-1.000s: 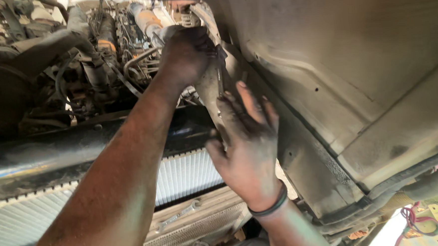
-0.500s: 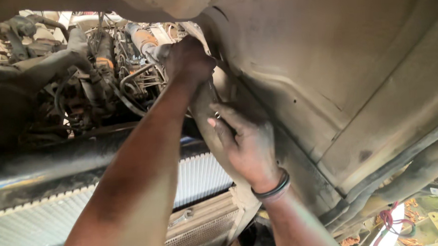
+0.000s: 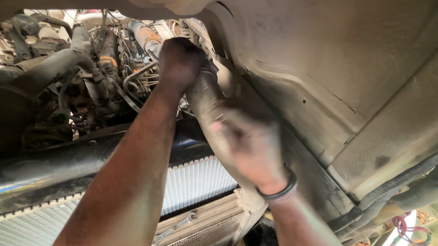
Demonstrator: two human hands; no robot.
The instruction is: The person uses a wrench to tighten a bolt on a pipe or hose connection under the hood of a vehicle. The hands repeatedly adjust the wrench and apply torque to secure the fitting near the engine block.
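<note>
Both my hands grip a grimy metal bracket (image 3: 203, 96) under a vehicle.
My left hand (image 3: 180, 60) is clenched on its top; my right hand (image 3: 247, 141), blurred, wraps it just below, beside the dusty wheel-arch panel (image 3: 335, 57).

A white finned radiator (image 3: 192, 182) sits above a wrench (image 3: 173, 229) lying on a dusty ledge (image 3: 204, 219).

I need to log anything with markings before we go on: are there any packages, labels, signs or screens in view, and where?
None: no package, label, sign or screen can be made out.
Left hand: reaches up among the dark hoses of the engine.
Right hand: blurred, on a dusty grey metal bracket beside the tan body panel.
Wrench: silver, lying on the ledge below the white finned radiator.
</note>
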